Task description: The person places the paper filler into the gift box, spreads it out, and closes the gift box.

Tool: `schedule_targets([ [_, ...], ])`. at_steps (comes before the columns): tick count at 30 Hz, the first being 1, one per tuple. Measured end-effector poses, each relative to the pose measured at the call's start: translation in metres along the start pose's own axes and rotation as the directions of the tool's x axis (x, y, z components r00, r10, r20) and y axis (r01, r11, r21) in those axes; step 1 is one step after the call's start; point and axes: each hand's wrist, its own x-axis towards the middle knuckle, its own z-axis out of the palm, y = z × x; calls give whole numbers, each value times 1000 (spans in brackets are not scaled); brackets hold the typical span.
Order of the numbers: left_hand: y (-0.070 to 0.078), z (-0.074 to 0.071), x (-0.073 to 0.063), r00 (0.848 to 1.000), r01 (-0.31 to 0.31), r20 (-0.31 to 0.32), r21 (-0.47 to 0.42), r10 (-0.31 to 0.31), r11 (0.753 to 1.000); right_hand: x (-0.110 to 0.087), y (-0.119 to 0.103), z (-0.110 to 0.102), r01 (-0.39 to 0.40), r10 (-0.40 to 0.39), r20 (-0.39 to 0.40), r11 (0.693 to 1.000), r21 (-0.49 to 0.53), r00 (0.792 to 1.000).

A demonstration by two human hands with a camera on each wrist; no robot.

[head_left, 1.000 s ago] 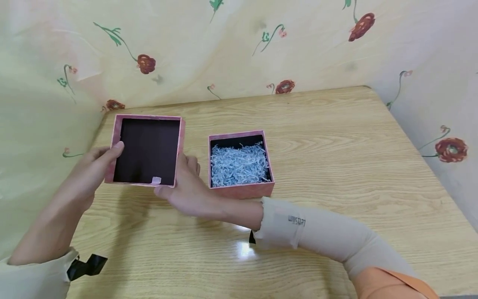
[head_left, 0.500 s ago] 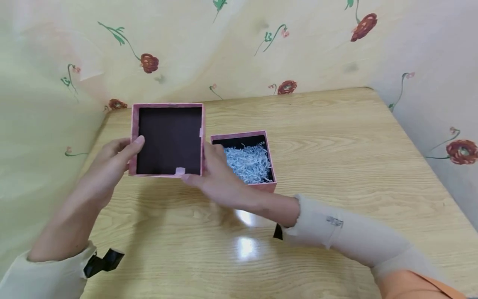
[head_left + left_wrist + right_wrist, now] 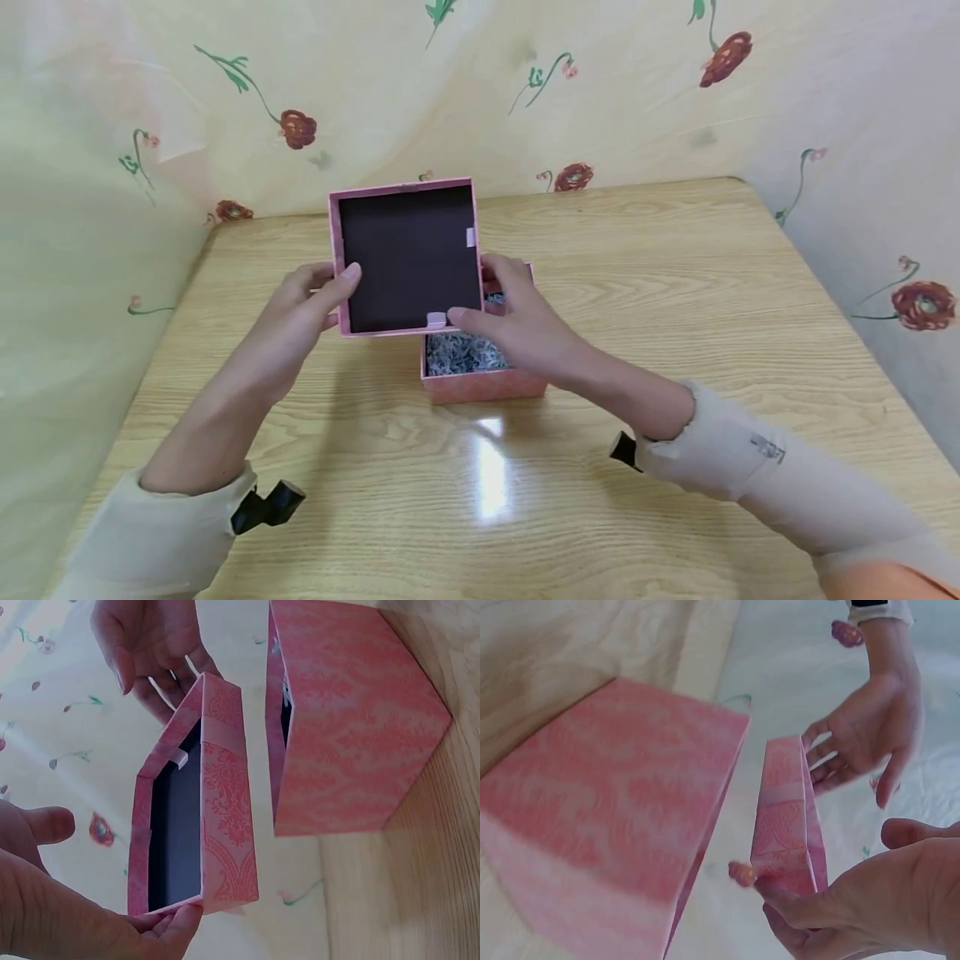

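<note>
A square pink patterned box lid (image 3: 408,258), dark inside, is held up and tilted, its hollow side facing the head camera. My left hand (image 3: 303,321) holds its left side with fingers curled at the outer edge; in the left wrist view the thumb stands apart from the lid. My right hand (image 3: 528,329) holds the lower right corner, fingers around the outside. Below and behind the lid, the matching pink box (image 3: 487,385) stands upright on the table. Blue shredded paper (image 3: 461,354) fills it, partly hidden by lid and hand.
The wooden table (image 3: 675,292) carries the box near its middle. Floral-patterned cloth (image 3: 360,92) rises behind the table and along both sides. Small black camera mounts (image 3: 270,504) stick out from both sleeves.
Both hands have carried the lid right and slightly upward, from left of the box to where it overlaps the box in the head view. The box has stayed in place.
</note>
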Motion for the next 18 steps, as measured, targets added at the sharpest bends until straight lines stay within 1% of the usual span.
schedule_targets([
  [3,6,6,0,1000,-7,25,-16,7,1000,-5,-1,-14,-2,3,-9,1000,6,1000],
  [8,10,19,2,996,-45,69,-40,48,998,-12,3,-39,-7,5,-31,999,-47,1000],
  [10,12,23,3,995,-51,80,-44,55,998,-15,4,-47,-12,9,-38,998,-64,999],
  [14,14,29,5,994,-49,101,-35,52,998,-18,5,-58,-33,29,-46,995,-90,999],
  [18,14,33,7,991,-58,119,-37,62,998,-20,9,-64,-52,46,-53,992,-114,998],
])
